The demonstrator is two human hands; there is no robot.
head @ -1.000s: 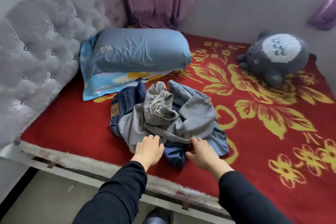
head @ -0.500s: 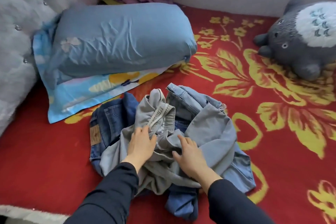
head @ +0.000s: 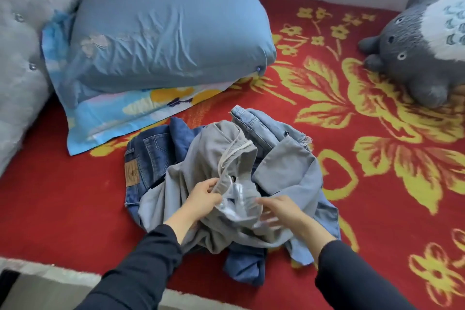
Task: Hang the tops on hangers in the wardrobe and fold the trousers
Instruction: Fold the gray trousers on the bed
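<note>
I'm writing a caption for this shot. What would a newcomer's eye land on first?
The red blanket with big yellow flowers fills the view. At its near middle, grey drawstring trousers lie heaped on dark jeans; the left hand pinches the trousers' waistband, and the right hand is blurred beside it. A grey plush toy sits far right, a blue pillow far left.

Crumpled grey drawstring trousers (head: 201, 158) heaped atop dark blue jeans (head: 148, 156) and light denim garment (head: 271, 128), on the bed
</note>
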